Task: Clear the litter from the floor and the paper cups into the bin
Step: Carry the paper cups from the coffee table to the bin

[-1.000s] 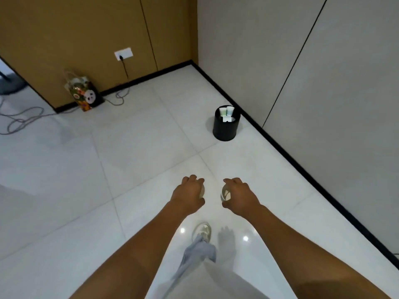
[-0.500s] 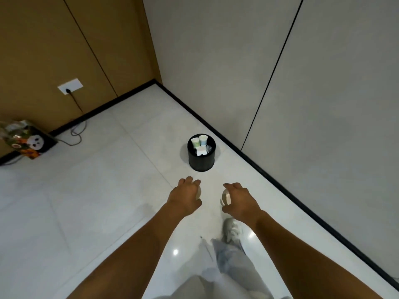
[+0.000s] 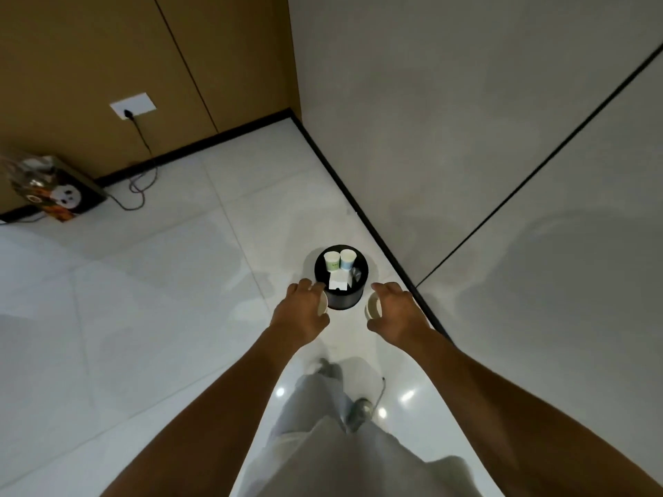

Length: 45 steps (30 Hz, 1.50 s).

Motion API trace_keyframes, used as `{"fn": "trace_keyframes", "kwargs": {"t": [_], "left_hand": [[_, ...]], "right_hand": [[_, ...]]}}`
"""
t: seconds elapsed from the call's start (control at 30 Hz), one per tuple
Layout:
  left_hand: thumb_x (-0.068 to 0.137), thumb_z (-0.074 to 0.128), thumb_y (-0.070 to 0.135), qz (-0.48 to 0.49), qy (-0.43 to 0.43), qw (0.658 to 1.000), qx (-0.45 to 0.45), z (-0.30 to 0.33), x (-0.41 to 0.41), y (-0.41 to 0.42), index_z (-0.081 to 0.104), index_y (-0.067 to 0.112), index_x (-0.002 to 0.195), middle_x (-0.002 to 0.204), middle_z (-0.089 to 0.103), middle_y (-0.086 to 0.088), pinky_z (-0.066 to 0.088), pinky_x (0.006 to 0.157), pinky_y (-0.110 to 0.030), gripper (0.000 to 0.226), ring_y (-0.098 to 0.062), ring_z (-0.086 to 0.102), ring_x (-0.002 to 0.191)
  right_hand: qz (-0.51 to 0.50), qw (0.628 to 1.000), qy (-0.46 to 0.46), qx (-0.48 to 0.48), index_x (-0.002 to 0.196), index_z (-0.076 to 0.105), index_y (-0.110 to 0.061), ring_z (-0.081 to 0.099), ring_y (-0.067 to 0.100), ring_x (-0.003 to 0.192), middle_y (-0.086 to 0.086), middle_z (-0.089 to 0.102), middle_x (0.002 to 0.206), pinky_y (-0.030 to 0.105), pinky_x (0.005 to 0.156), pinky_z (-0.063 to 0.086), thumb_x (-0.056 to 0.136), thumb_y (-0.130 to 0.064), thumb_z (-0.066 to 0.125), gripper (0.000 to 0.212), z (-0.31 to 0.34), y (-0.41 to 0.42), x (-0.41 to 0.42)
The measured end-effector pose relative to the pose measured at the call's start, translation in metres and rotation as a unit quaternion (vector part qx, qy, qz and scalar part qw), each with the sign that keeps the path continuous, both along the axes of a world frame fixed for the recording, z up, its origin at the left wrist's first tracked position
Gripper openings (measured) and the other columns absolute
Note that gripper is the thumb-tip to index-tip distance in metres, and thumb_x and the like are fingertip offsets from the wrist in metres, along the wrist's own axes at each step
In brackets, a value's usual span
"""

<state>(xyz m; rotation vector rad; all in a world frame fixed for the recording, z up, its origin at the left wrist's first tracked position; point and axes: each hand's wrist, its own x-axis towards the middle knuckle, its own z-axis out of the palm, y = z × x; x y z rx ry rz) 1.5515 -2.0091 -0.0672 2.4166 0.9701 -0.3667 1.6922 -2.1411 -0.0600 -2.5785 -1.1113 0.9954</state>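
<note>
Both hands carry litter in the head view: the left hand [image 3: 300,310] curls round a pale paper cup [image 3: 322,304], of which only a sliver of rim shows past the fingers, and the right hand [image 3: 394,306] grips a second cup [image 3: 373,305] with its open mouth turned toward the left. Each is held in the air just short of the black bin [image 3: 341,299], which stands on the white tiled floor [image 3: 161,299] close to the dark skirting of the grey wall. Inside the bin two cups [image 3: 339,260] already stand upright side by side, with a white scrap of paper [image 3: 337,281] and something dark and crumpled beside them, so part of the clearing looks done. What is left, as I judge it, is to bring the two held cups over the rim and drop them in. No other litter shows on the visible floor; a printed bag [image 3: 53,190] by the brown wall and a cable [image 3: 138,190] from the socket lie well apart.
</note>
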Motion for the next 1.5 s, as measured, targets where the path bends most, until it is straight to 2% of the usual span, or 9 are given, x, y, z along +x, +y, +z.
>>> {"fn": "trace_keyframes", "kwargs": {"t": [0.23,0.53,0.6,0.73,0.87,1.0,1.2,1.37,1.5], "left_hand": [[0.088,0.061,0.032,0.018,0.005,1.0,-0.014,-0.028,0.068,0.087,0.033,0.017,0.143,0.142,0.038,-0.005,0.045,0.097,-0.036,0.064,-0.024,0.035,0.13],[0.089,0.06,0.03,0.02,0.028,0.999,-0.041,-0.081,0.149,0.186,0.034,0.015,0.142,0.143,0.035,-0.007,0.046,0.095,-0.038,0.061,-0.026,0.032,0.132],[0.088,0.061,0.027,0.031,0.033,0.997,-0.055,-0.1,0.162,0.198,0.034,0.014,0.142,0.143,0.034,-0.008,0.046,0.096,-0.04,0.061,-0.026,0.032,0.131],[0.087,0.061,0.024,0.066,0.041,0.994,-0.073,-0.15,0.183,0.21,0.034,0.014,0.142,0.142,0.035,-0.008,0.046,0.094,-0.04,0.062,-0.026,0.032,0.13],[0.088,0.061,0.024,0.1,0.038,0.991,-0.075,-0.212,0.202,0.218,0.035,0.014,0.141,0.141,0.037,-0.006,0.048,0.092,-0.04,0.06,-0.024,0.032,0.13],[0.089,0.061,0.023,0.125,0.029,0.989,-0.076,-0.278,0.222,0.228,0.036,0.013,0.141,0.142,0.037,-0.007,0.048,0.094,-0.04,0.059,-0.025,0.033,0.13],[0.088,0.063,0.022,0.139,0.009,0.989,-0.056,-0.377,0.242,0.228,0.038,0.011,0.14,0.143,0.037,-0.01,0.046,0.096,-0.039,0.059,-0.028,0.034,0.131],[0.088,0.064,0.026,0.133,0.024,0.989,-0.066,-0.444,0.249,0.23,0.036,0.011,0.142,0.144,0.036,-0.01,0.044,0.097,-0.037,0.063,-0.029,0.033,0.132],[0.087,0.064,0.029,0.127,0.041,0.987,-0.088,-0.477,0.248,0.226,0.038,0.015,0.141,0.143,0.037,-0.007,0.042,0.097,-0.034,0.061,-0.026,0.031,0.133]], "right_hand": [[0.023,1.0,0.001,0.0,0.145,0.033,-0.013,0.042,0.029,0.124,0.01,0.039,0.142,0.033,0.103,0.038,0.084,-0.021,0.068,0.072,-0.024,0.089,0.069],[0.009,0.999,0.026,-0.025,0.142,0.035,-0.008,0.039,0.03,0.126,0.011,0.037,0.142,0.034,0.101,0.037,0.083,-0.019,0.069,0.069,-0.083,0.182,0.145],[-0.011,0.998,0.044,-0.04,0.141,0.034,-0.012,0.04,0.031,0.124,0.01,0.038,0.14,0.035,0.097,0.039,0.082,-0.019,0.07,0.07,-0.106,0.2,0.158],[0.007,0.997,0.051,-0.057,0.135,0.038,-0.014,0.046,0.031,0.12,0.01,0.045,0.132,0.034,0.092,0.042,0.079,-0.019,0.07,0.064,-0.163,0.233,0.183],[0.008,0.996,0.059,-0.059,0.139,0.035,-0.015,0.046,0.032,0.119,0.01,0.042,0.137,0.033,0.089,0.042,0.079,-0.021,0.071,0.07,-0.229,0.256,0.204],[0.014,0.996,0.065,-0.052,0.142,0.032,-0.017,0.043,0.032,0.12,0.009,0.037,0.141,0.031,0.08,0.038,0.081,-0.021,0.069,0.072,-0.297,0.269,0.22],[0.037,0.997,0.063,-0.037,0.143,0.034,-0.016,0.044,0.03,0.123,0.009,0.037,0.143,0.036,0.091,0.046,0.082,-0.026,0.071,0.072,-0.388,0.274,0.238],[0.062,0.995,0.062,-0.051,0.145,0.03,-0.018,0.043,0.028,0.125,0.007,0.035,0.145,0.031,0.09,0.045,0.084,-0.03,0.07,0.074,-0.452,0.275,0.242],[0.074,0.992,0.077,-0.064,0.147,0.028,-0.019,0.04,0.026,0.129,0.005,0.032,0.149,0.031,0.096,0.044,0.086,-0.031,0.069,0.074,-0.487,0.272,0.237]]}}
